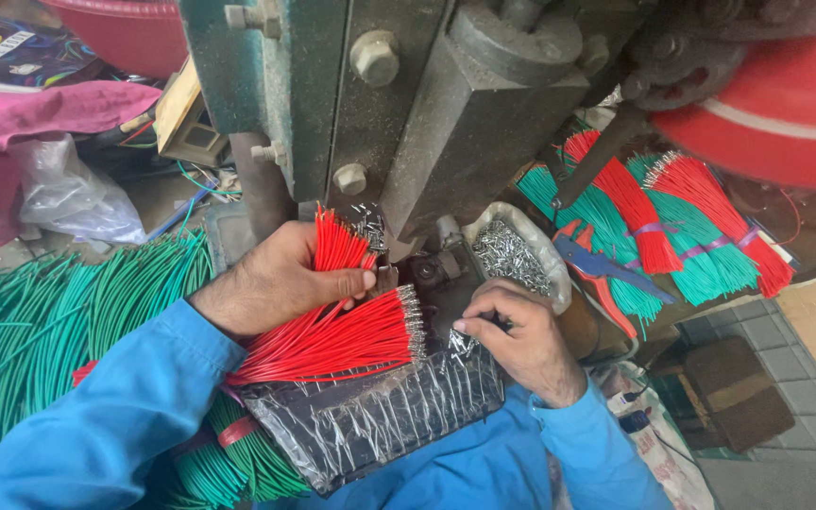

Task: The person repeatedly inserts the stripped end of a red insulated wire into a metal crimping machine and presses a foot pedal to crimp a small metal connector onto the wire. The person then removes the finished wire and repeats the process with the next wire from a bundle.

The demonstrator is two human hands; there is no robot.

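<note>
**Red wires fanned at the foot of the press**

A bunch of red wires is gripped in the left hand, fingers pressed together around it just below the grey-green press. The bunch is fanned out, probably so that the stripped ends can be reached one by one. A second, thinner tuft is seen sticking up from the same fist. The right hand is held just right of the wire ends, below the press, fingertips pinched on something too small to make out. One white bag of small metal terminals is kept open beside the press, within easy reach. Left of the press, one large heap of green wires is laid. Right of it, about five tied bundles are stacked, red and green.
</note>
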